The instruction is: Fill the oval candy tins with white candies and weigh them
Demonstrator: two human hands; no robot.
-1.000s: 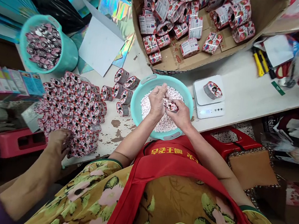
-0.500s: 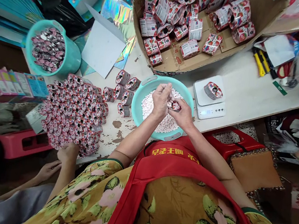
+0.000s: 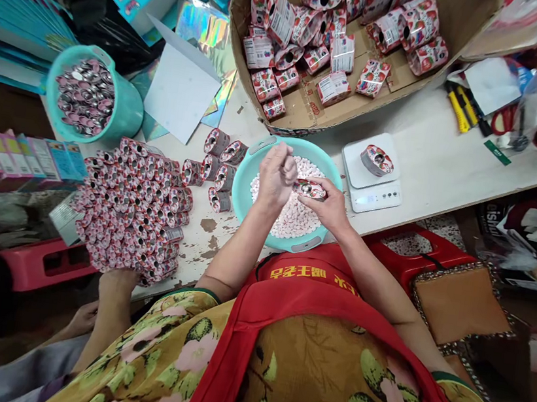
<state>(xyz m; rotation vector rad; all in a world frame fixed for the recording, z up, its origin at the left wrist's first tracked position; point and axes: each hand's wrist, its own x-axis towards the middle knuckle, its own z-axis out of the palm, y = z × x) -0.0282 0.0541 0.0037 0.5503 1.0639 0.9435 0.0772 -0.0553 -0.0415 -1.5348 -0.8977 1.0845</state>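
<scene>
My right hand grips a small oval printed candy container over a turquoise basin. My left hand is raised just left of that container, its fingers curled closed; whatever they hold is hidden. Beneath both hands, small pale pink and white candies fill the basin. To the right, a white kitchen scale carries another printed container. Several more containers stand left of the basin, their dark openings facing up.
A dense cluster of the same containers covers the table's left part, with a co-worker's hand at its near edge. Behind lie a cardboard box of wrapped containers and a turquoise bucket of small lids. Cutters lie far right.
My left hand has lifted slightly away from the container, to the left. The container in my right hand now shows more fully. The co-worker's hand has shifted a little.
</scene>
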